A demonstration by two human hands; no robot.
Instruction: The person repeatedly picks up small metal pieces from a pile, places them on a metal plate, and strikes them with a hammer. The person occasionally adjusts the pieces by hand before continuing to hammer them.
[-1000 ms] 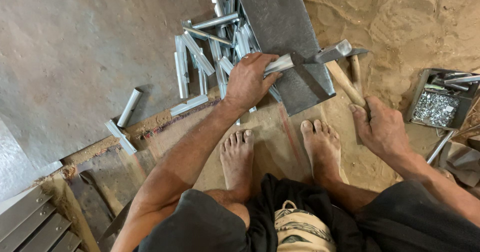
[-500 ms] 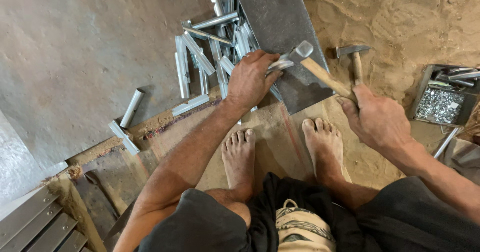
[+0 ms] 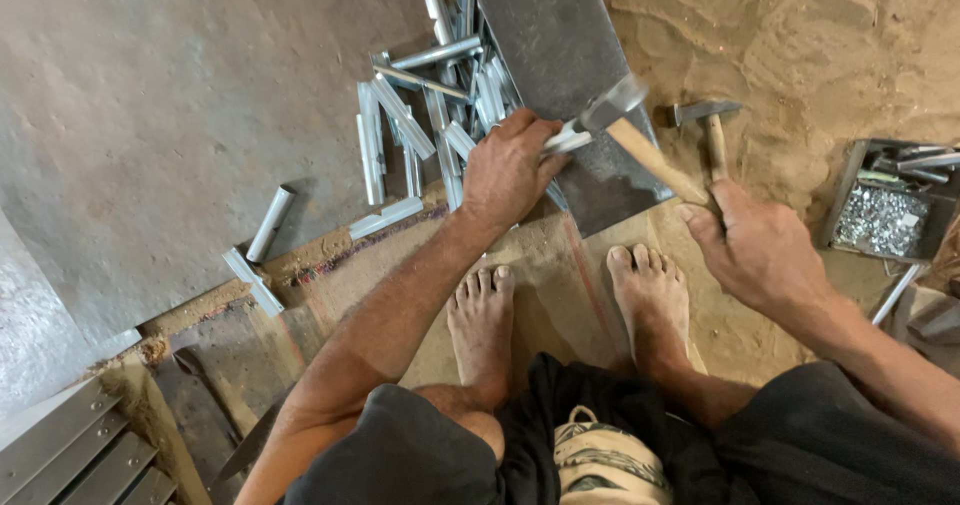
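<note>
Sandy ground surrounds a dark steel plate (image 3: 560,55). On the plate's near edge, a small metal piece (image 3: 566,142) is pinned by the closed fingers of the left hand (image 3: 510,170). Above the plate, a wooden-handled hammer (image 3: 640,135) is gripped tightly by the right hand (image 3: 765,255).

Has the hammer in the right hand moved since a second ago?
Yes. The hammer in the right hand has swung left, from beside the sand onto the dark metal slab, toward the left hand.
</note>
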